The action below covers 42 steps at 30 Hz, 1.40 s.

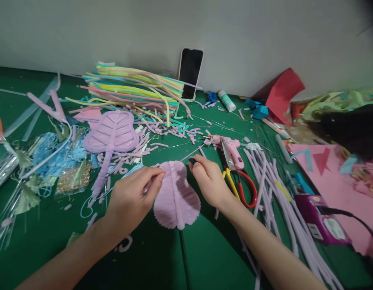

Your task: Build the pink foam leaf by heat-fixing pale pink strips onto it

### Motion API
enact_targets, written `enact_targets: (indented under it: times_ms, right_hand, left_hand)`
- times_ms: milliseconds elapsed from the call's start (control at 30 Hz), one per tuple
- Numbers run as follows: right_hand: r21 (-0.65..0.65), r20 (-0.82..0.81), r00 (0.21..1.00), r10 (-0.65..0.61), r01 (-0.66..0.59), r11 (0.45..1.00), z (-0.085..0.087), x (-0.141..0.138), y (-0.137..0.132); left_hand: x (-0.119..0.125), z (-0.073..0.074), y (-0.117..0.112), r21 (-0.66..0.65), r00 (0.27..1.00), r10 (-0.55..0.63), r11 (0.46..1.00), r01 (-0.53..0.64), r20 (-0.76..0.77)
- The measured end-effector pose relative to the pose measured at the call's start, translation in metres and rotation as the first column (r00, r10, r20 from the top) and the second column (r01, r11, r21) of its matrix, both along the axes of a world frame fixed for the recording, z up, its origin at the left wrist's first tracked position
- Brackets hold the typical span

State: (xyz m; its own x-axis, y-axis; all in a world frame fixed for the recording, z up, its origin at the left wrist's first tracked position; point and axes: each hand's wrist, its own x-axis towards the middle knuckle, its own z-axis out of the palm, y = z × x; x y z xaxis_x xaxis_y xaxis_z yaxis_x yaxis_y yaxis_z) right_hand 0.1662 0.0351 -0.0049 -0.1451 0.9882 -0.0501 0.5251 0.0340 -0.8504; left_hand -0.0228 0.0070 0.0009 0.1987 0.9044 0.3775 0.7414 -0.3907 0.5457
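Note:
A small pink leaf made of pipe cleaners (176, 197) lies on the green table in front of me. My left hand (133, 199) is closed in a pinch on the leaf's upper left edge. My right hand (209, 181) is closed round a thin pink pipe cleaner (190, 153) that runs up and right from the leaf's tip. A larger finished purple leaf (111, 135) lies to the upper left.
A pile of coloured pipe cleaners (134, 92) and cut bits sits behind. A pink glue gun (231, 149) and red-and-yellow scissors (242, 187) lie right of my right hand. Long lilac pipe cleaners (277, 193), a purple power strip (321, 219), pink paper and a leaning phone (190, 72) are nearby.

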Motion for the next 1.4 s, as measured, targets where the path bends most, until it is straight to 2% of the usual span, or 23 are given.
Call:
enact_targets:
  times_ms: [233, 467, 1133, 1400]
  right_hand:
    - [0.007, 0.047, 0.999, 0.019, -0.019, 1.000, -0.0004, -0.0024, -0.0021]
    - [0.013, 0.086, 0.996, -0.013, 0.012, 1.000, 0.0001, -0.0034, -0.0035]
    - [0.049, 0.081, 0.996, -0.033, 0.029, 0.998, -0.0017, -0.0030, -0.0030]
    - [0.043, 0.068, 0.997, -0.048, 0.045, 0.998, -0.0014, -0.0011, -0.0020]
  left_hand:
    - [-0.0018, -0.0011, -0.0003, -0.004, 1.000, 0.008, 1.000, -0.008, 0.003]
    - [-0.0008, -0.0010, 0.0001, -0.051, 1.000, 0.028, 0.998, -0.027, 0.014]
    - [-0.0005, 0.0002, 0.0005, -0.043, 0.999, 0.030, 0.999, -0.029, 0.023]
    - [-0.0008, -0.0015, -0.0011, 0.012, 1.000, 0.028, 1.000, -0.028, 0.012]
